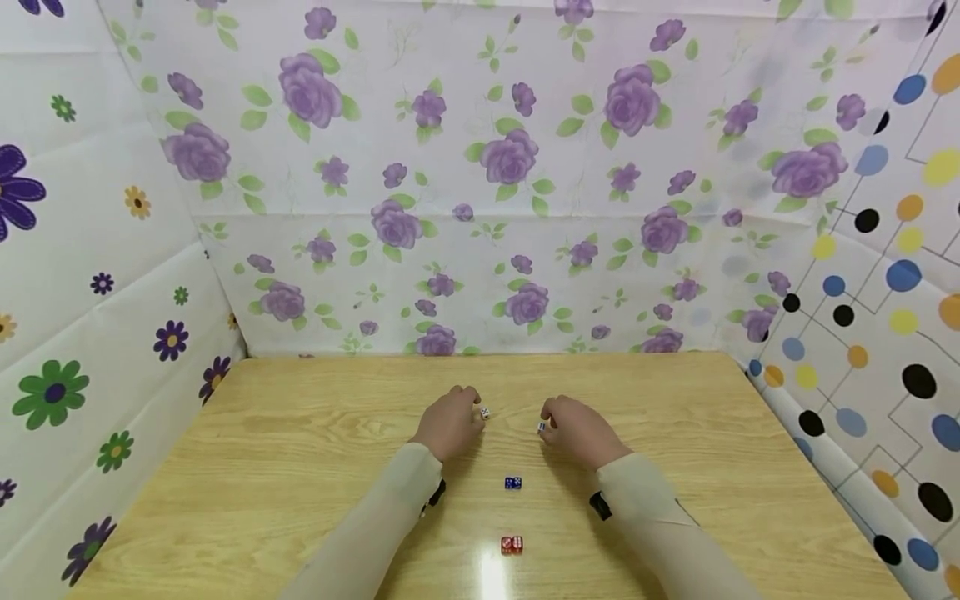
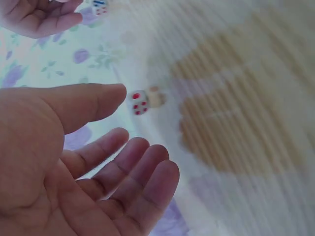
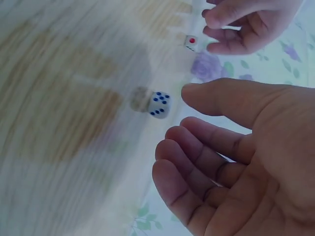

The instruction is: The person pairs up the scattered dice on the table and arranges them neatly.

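Two white dice lie apart on the table, one beside each hand. My left hand [image 1: 450,423] is nearest the left white die [image 1: 484,412]; in the left wrist view the red pips of this die [image 2: 139,103] show just past the thumb tip. Its fingers are loosely bent with nothing between them. Beside my right hand [image 1: 581,432] lies the other white die [image 1: 541,427]. Seen from the right wrist, that die [image 3: 160,104] has blue pips and sits a little off the thumb tip, while the relaxed fingers hold nothing.
Between the forearms, a pair of blue dice [image 1: 513,482] sits side by side. Closer to the front is a pair of red dice [image 1: 512,545]. The wooden table [image 1: 300,433] meets a flowered cloth [image 1: 465,167] at the back, with patterned cloths at both sides.
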`<state>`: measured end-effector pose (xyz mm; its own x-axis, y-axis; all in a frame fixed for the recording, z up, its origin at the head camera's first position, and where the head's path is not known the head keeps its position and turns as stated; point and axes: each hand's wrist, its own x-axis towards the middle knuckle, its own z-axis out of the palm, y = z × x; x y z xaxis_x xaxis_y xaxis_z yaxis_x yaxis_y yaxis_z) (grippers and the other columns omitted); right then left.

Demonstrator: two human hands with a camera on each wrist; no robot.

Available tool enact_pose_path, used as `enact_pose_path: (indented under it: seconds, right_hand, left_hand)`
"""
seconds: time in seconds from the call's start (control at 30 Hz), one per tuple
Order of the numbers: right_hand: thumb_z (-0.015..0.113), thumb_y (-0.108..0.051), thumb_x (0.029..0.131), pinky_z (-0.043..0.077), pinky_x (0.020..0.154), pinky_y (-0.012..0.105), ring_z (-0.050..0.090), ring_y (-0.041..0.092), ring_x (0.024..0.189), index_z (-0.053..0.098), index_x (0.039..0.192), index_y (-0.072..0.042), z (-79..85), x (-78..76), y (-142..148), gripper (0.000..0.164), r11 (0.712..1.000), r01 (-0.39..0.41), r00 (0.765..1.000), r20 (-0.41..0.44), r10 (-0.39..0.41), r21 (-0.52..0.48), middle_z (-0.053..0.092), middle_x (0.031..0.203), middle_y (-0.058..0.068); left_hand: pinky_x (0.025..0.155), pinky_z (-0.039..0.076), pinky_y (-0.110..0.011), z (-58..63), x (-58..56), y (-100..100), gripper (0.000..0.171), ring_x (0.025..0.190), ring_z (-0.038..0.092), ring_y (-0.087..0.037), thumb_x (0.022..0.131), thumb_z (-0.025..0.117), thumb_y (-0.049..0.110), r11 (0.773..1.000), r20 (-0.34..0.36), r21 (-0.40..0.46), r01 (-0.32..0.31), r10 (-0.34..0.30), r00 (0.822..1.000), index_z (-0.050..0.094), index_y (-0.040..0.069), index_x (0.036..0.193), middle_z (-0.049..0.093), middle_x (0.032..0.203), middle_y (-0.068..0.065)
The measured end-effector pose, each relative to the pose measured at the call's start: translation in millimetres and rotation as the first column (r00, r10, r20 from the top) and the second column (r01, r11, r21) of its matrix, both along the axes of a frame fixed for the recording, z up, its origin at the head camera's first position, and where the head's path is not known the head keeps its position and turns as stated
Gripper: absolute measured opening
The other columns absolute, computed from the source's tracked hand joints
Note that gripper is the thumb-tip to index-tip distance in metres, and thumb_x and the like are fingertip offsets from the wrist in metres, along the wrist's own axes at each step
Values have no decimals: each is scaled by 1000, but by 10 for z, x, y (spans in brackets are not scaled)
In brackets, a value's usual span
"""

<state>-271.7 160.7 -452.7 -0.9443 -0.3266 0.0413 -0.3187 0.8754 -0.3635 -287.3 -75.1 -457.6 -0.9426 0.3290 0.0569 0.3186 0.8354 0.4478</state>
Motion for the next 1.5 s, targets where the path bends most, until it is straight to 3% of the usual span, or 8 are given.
enact_pose_path:
  seconds: [0.17, 0.33, 0.6, 0.87, 1.13, 1.5]
  right_hand:
    - [75, -13, 95, 55, 77, 40, 59, 16, 80, 73, 108, 0, -78, -57, -23, 18, 999, 3, 1000, -9, -2, 43, 64, 90, 6]
    - [75, -13, 95, 55, 77, 39, 61, 17, 81, 74, 101, -4, -110, -94, -22, 12, 999, 24, 1000, -8, -23, 37, 66, 90, 4]
    - [75, -12, 95, 54, 71, 37, 59, 13, 73, 73, 86, -12, -129, -104, -21, 9, 999, 23, 1000, -2, -23, 25, 67, 83, -2]
    - [76, -12, 94, 53, 70, 37, 58, 13, 73, 71, 85, -11, -105, -49, -27, 10, 999, -3, 1000, -11, 3, 36, 65, 82, -1]
    - [77, -11, 93, 54, 71, 37, 60, 15, 75, 72, 85, -10, -91, -22, 4, 10, 999, -4, 999, -34, 6, 53, 67, 83, 0]
    - [78, -12, 93, 54, 72, 37, 60, 13, 74, 72, 84, -12, -151, -56, 24, 11, 1000, -1, 999, -33, 1, 10, 67, 82, -2]
  left_hand:
    - [79, 57, -43, -62, -89, 42, 37, 86, 66, -24, 99, 71, 18, 999, 3, -34, 11, -11, 1000, 65, 7, 133, 68, 112, -13]
    - [88, 56, -46, -72, -168, 85, 33, 102, 68, -29, 99, 72, 20, 1000, 32, -27, -6, 7, 999, 67, 3, 126, 69, 114, -12]
    - [75, 55, -39, -81, -240, 80, 9, 83, 63, -18, 98, 72, 16, 999, 29, -46, -13, 14, 999, 70, 8, 100, 68, 95, -3]
    - [72, 54, -36, -70, -130, -8, 9, 73, 59, -12, 95, 75, 16, 999, 19, -40, 7, -6, 1000, 73, 12, 87, 68, 85, 2]
    - [67, 52, -33, -32, -22, 56, 10, 69, 55, -12, 94, 74, 12, 994, -5, -95, 45, -46, 999, 72, 11, 84, 66, 81, 2]
    - [65, 49, -32, -55, 8, 25, 13, 68, 53, -11, 93, 73, 12, 991, -23, -92, 92, -95, 995, 70, 14, 80, 64, 77, 4]
